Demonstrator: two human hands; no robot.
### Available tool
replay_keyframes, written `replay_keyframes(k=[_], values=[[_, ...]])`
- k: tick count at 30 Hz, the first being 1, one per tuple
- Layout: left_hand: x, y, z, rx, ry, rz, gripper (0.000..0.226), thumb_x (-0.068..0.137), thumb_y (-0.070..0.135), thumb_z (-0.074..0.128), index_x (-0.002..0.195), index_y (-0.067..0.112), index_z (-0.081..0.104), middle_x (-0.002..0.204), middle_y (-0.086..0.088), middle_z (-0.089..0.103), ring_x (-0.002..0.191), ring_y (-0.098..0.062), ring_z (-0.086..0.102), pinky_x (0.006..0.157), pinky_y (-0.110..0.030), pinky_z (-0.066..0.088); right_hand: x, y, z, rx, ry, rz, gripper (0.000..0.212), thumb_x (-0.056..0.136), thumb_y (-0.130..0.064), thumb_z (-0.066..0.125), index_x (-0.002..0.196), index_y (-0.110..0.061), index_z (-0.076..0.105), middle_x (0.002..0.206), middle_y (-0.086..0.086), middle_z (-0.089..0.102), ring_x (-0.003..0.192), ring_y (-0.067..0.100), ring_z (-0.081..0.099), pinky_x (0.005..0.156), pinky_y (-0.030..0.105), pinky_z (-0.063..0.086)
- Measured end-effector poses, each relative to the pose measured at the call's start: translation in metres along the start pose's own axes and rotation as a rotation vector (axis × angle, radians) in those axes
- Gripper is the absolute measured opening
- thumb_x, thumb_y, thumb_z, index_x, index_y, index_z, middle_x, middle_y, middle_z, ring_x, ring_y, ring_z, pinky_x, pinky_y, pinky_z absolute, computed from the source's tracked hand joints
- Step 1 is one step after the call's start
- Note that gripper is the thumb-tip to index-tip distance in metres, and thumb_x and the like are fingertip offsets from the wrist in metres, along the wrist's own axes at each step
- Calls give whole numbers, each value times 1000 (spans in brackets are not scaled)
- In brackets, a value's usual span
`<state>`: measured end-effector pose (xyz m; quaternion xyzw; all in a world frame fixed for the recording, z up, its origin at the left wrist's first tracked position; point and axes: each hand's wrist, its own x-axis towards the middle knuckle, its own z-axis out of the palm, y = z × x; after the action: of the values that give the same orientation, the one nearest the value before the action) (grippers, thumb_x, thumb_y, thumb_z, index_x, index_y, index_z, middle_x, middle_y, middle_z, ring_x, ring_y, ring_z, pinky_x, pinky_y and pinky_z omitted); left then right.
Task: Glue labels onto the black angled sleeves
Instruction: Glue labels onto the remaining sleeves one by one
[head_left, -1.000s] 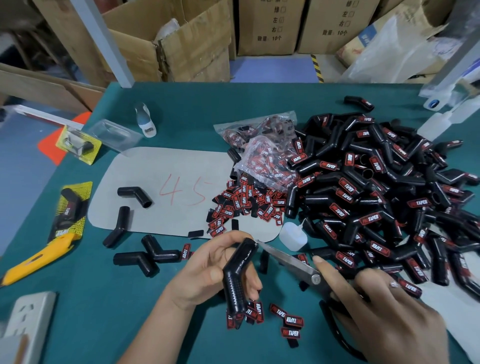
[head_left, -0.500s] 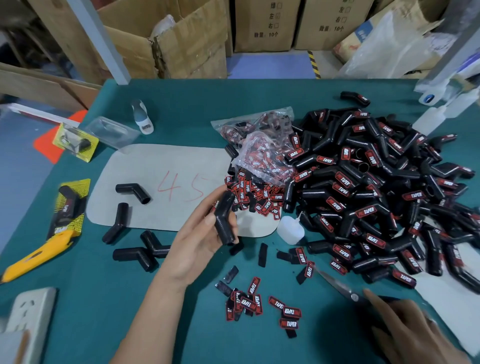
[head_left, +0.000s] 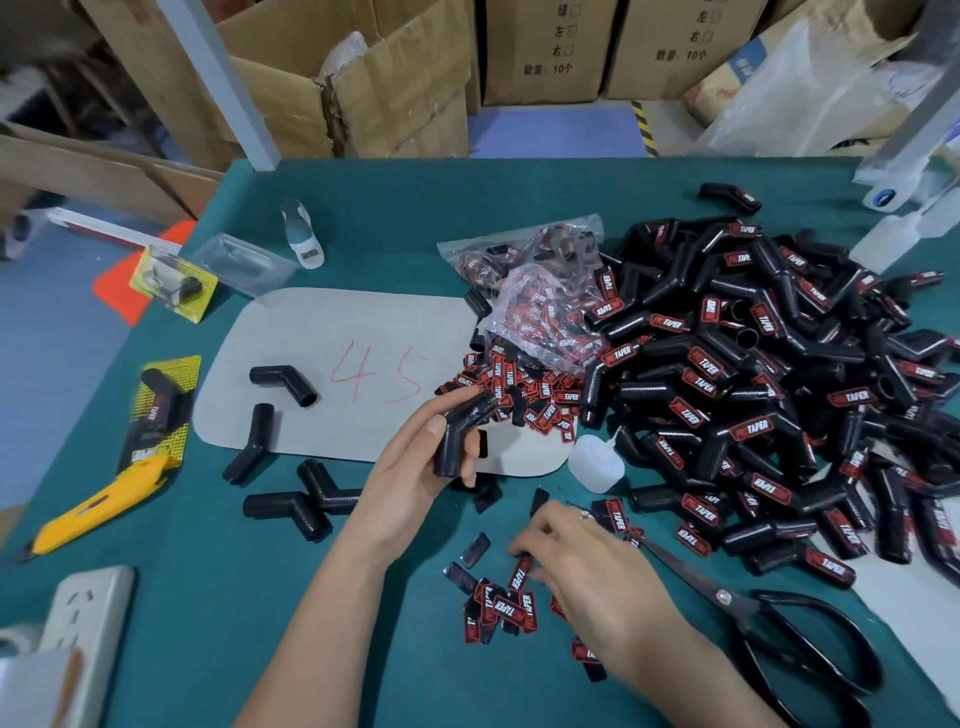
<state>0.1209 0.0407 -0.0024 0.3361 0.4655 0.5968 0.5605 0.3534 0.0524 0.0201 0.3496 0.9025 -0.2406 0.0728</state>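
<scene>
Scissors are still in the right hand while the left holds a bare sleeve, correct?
Not quite. The head view shows the scissors lying on the table; the right hand is picking at a label. The left hand does hold a bare sleeve.

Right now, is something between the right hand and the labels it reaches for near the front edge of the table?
Nothing visible blocks it. The right hand is already on the small label pile, fingertips at one label. The scissors lie to its right, off the path.
</scene>
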Motion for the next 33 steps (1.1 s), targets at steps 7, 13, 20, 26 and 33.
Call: replay_keyframes(k=[7, 13, 20, 26, 33], values=[[0, -1, -2, -20, -63, 15, 52, 102, 35, 65, 149, 14, 55, 88, -5, 50, 76, -18, 46, 73, -31, 49, 10, -4, -10, -38, -20, -30, 38, 94, 1, 58, 116, -29, 50, 112, -11, 44, 106, 18, 52, 81, 42, 51], [-4, 2, -1, 113, -38, 66, 53, 101, 26, 66, 151, 18, 51, 87, -3, 53, 74, -21, 52, 78, -33, 50, 14, -2, -22, 54, 130, -112, 51, 98, -6, 58, 130, -44, 45, 107, -13, 45, 93, 5, 52, 77, 40, 51], [-13, 14, 7, 278, 27, 151, 29, 105, 17, 53, 134, 20, 51, 78, -6, 60, 68, -20, 54, 72, -26, 51, 20, -35, -39, 1155, 558, -197, 23, 98, -19, 65, 100, -42, 68, 99, -4, 72, 87, 21, 74, 72, 31, 58], [-20, 22, 15, 380, 90, 158, 26, 96, 12, 62, 120, 19, 67, 86, 7, 71, 70, -12, 63, 73, -19, 52, 24, -39, -33, 1414, 625, -61, 14, 88, -22, 77, 91, -35, 72, 91, 9, 80, 83, 20, 78, 69, 20, 55], [-18, 27, 13, 326, 192, 183, 28, 90, 13, 70, 110, 32, 64, 86, -1, 68, 64, -16, 63, 69, -20, 52, 29, -27, -28, 1522, 618, -30, 28, 80, -47, 88, 88, -26, 71, 89, -2, 69, 59, 14, 53, 59, 23, 48]])
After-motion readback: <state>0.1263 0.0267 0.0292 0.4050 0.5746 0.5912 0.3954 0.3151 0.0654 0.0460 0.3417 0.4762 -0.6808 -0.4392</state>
